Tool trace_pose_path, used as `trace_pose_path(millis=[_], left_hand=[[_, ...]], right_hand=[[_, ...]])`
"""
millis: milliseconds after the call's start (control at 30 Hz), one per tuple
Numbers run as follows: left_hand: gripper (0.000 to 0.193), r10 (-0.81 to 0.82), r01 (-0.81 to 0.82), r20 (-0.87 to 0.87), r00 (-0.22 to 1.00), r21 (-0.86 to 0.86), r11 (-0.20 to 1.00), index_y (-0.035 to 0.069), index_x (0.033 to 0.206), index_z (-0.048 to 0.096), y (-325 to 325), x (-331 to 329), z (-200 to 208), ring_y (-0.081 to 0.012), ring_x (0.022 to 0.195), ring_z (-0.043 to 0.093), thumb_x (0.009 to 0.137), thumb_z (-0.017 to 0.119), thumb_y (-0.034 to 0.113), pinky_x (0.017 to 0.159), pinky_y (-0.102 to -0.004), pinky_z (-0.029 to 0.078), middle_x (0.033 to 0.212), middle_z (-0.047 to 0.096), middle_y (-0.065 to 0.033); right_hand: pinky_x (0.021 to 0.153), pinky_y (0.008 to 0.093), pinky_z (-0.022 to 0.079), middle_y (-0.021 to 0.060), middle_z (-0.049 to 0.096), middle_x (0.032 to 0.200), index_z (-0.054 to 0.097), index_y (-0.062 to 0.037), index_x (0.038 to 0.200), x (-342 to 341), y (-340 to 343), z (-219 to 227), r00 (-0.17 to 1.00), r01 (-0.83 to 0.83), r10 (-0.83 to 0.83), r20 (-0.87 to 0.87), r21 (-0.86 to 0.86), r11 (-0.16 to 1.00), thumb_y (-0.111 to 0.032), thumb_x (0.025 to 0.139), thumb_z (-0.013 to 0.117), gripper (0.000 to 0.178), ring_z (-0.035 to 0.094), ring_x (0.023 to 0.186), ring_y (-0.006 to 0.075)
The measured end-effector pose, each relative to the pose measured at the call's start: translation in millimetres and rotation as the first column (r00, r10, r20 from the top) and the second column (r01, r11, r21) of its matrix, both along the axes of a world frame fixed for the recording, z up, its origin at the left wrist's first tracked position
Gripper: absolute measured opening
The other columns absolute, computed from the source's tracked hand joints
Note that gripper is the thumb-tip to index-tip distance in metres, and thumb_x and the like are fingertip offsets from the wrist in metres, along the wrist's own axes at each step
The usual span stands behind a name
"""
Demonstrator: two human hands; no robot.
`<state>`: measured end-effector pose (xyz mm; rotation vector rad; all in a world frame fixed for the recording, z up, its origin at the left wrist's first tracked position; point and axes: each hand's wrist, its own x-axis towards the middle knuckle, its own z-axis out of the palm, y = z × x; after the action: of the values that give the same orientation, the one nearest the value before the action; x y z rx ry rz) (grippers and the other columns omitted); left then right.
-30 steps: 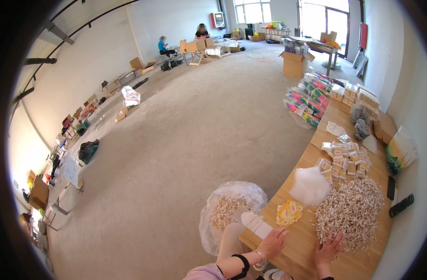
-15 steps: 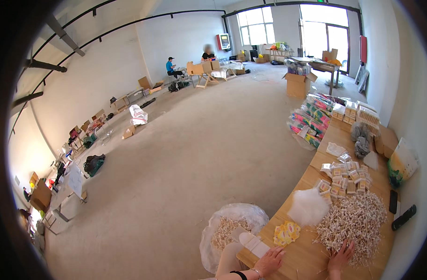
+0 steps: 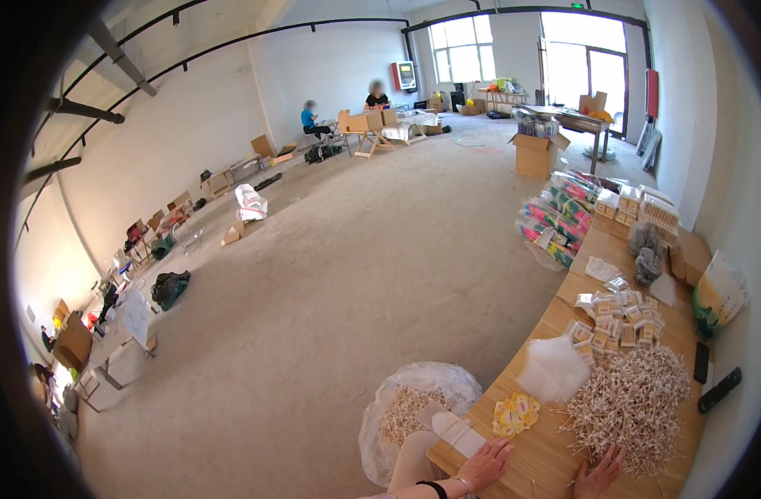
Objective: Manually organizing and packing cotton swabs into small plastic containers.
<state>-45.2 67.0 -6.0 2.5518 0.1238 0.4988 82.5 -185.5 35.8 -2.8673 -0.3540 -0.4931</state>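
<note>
A big loose heap of cotton swabs (image 3: 634,407) lies on the wooden table (image 3: 526,466). At the heap's near edge my right hand (image 3: 599,476) rests with fingers spread, holding nothing that I can see. My left hand (image 3: 485,466) lies on the tabletop by its front corner, fingers stretched out. Just beyond it is a flat white sheet or sleeve (image 3: 457,434). Small yellow printed cards (image 3: 515,413) are piled between that sheet and a stack of clear plastic bags (image 3: 555,368).
Filled swab packs (image 3: 628,318) lie beyond the heap. On the floor at left sits a clear sack (image 3: 418,407) of swabs. Colourful wrapped bundles (image 3: 555,218) stand beside the table, near an open carton (image 3: 535,155). Two people (image 3: 312,121) sit far off at tables.
My right hand has drawn back slightly toward me and to the left, out of the swab heap's edge. My left hand stays nearly in place. The whole view has shifted a little.
</note>
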Motion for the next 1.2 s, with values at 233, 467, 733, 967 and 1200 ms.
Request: trace_pose_path(millis=[233,467,733,967,1200], left_hand=[[0.045,0.005,-0.005,0.024,1.0,0.003,1.0,0.003,0.126,0.045,-2.8,-3.6,-2.8,-0.0328,0.126,0.041,0.084,0.057,0.015,0.108,-0.0425,0.033,0.13,0.044,-0.0171],[0.045,0.008,-0.008,0.033,0.999,-0.002,1.0,0.003,0.125,0.046,-0.4,-0.9,-0.3,-0.0329,0.124,0.042,0.084,0.057,0.015,0.107,-0.0421,0.034,0.128,0.046,-0.0168],[0.041,0.015,-0.018,0.114,0.993,0.024,1.0,0.003,0.12,0.048,-1.1,6.0,-13.4,-0.0337,0.115,0.048,0.082,0.058,0.015,0.101,-0.0429,0.04,0.121,0.05,-0.0182],[0.048,0.03,-0.041,-0.226,0.974,-0.048,0.998,0.001,0.131,0.042,-14.9,-21.4,0.8,-0.0351,0.121,0.041,0.088,0.049,0.021,0.106,-0.0429,0.032,0.133,0.044,-0.0185],[0.045,0.031,-0.014,-0.21,0.977,0.082,0.997,0.003,0.125,0.048,11.0,8.6,-29.0,-0.034,0.116,0.046,0.083,0.055,0.018,0.101,-0.0431,0.038,0.127,0.047,-0.0177]], right_hand=[[0.102,0.0553,0.031,0.0272,0.037,0.14,0.029,-0.0078,0.144,2.9,-0.1,0.2,0.999,-0.017,0.017,-0.046,-0.013,1.0,-0.056,0.086,0.055,0.08,0.036,0.127,0.0447],[0.097,0.0562,0.037,0.0239,0.049,0.132,0.043,-0.0058,0.135,13.4,2.8,-20.6,1.0,-0.003,0.003,-0.005,-0.079,0.997,-0.05,0.094,0.044,0.061,0.046,0.117,0.0436],[0.104,0.0556,0.03,0.0227,0.046,0.136,0.046,-0.0066,0.133,17.2,7.9,-33.7,1.0,-0.006,0.007,0.022,-0.026,1.0,-0.039,0.095,0.045,0.051,0.041,0.126,0.0424],[0.106,0.0553,0.027,0.0167,0.049,0.134,0.058,-0.0087,0.117,-25.4,14.0,-26.4,0.993,-0.112,0.109,-0.051,-0.056,0.992,-0.029,0.089,0.05,0.035,0.04,0.127,0.0369],[0.107,0.055,0.025,0.0142,0.048,0.134,0.051,-0.0121,0.129,-13.6,43.6,-64.8,0.932,-0.325,0.307,0.193,0.069,0.943,-0.031,0.084,0.058,0.05,0.038,0.13,0.0337]])
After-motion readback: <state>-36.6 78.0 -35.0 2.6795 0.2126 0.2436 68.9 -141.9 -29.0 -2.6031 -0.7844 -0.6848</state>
